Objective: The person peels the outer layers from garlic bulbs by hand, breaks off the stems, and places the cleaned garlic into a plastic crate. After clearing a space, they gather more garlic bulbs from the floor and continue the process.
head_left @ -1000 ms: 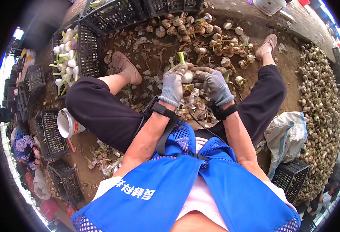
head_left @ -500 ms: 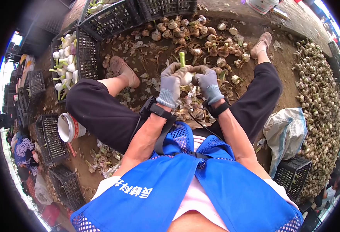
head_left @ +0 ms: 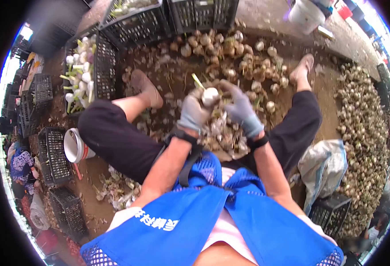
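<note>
A white garlic bulb [head_left: 210, 96] with a short green stem is in my gloved left hand [head_left: 194, 111], whose fingers close around it from the left and below. My gloved right hand [head_left: 241, 108] is just right of the bulb, slightly blurred, with its fingers apart and nothing seen in them. Beneath both hands lies a heap of papery garlic skins [head_left: 224, 133]. Beyond them, unpeeled garlic bulbs [head_left: 248, 60] with brownish skins are spread over the ground.
At left, a black crate [head_left: 106, 66] holds white garlic with green stems. More black crates [head_left: 204, 17] stand at the top. A white bucket [head_left: 74, 146] is beside my left knee. At right lie a woven sack [head_left: 323, 164] and a large garlic pile [head_left: 366, 133].
My right hand has come off the garlic bulb and moved right, its fingers opening. The bulb in my left hand has tilted, with its stem now leaning left, and looks whiter.
</note>
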### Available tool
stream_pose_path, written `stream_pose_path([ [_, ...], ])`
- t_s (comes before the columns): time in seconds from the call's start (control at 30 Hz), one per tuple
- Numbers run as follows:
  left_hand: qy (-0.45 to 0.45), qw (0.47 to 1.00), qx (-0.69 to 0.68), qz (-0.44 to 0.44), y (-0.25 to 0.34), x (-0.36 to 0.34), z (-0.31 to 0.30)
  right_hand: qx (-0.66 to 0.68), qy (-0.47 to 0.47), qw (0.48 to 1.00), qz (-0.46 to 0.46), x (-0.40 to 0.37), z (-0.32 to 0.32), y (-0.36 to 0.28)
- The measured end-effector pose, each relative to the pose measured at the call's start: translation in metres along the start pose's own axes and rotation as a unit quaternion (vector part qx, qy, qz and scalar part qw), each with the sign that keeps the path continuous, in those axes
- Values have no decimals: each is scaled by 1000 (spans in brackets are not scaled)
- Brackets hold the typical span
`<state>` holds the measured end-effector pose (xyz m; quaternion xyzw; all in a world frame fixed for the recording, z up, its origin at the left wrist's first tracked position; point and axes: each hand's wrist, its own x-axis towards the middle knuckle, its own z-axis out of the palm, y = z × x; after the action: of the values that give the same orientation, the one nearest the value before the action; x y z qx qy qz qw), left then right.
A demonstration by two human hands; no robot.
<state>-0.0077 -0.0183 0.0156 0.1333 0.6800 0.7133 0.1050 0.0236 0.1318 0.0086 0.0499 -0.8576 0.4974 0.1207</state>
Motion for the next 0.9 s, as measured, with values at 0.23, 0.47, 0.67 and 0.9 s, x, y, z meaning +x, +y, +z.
stream_pose_path([
  [0.23,232,855,-357,-298,-109,9,-11,562,-124,724,381,-5,56,59],
  [0.47,213,848,-355,-330,-78,6,-26,596,-39,797,89,140,40,-27],
  [0.67,195,814,-396,-376,-90,12,-33,-184,179,940,224,154,-25,55],
  [0.9,121,862,-330,-365,-75,10,-10,-311,231,638,665,-30,-66,214],
])
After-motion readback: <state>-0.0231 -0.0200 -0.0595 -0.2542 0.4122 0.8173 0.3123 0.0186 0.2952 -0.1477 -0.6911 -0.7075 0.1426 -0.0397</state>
